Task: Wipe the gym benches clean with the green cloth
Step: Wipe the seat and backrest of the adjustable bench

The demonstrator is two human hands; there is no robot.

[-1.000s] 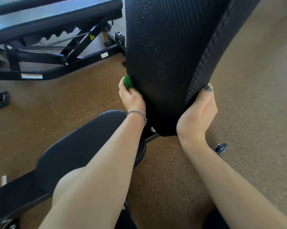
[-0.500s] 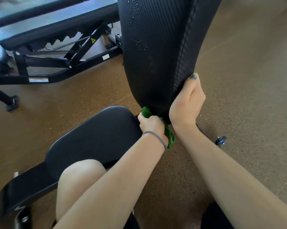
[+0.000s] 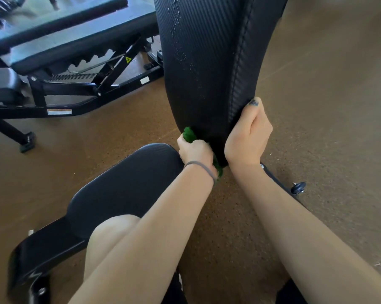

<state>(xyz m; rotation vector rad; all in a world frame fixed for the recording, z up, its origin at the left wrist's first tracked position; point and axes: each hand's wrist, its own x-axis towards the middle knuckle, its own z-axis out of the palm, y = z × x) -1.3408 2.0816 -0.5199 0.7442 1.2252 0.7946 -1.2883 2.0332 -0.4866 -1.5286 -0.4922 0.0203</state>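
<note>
Left hand point(image 3: 195, 150) presses green cloth point(image 3: 189, 134) against backrest's point(image 3: 207, 62) bottom edge.

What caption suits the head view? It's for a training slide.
Left hand presses a crumpled green cloth against the raised black ribbed bench backrest; right hand grips its edge.

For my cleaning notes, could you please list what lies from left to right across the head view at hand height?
Second bench's foot → seat pad → green cloth → left hand → right hand → small wheel.

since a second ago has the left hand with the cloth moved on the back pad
Yes. The left hand with the green cloth slid down the back pad's left edge to its bottom tip beside the seat pad.
</note>
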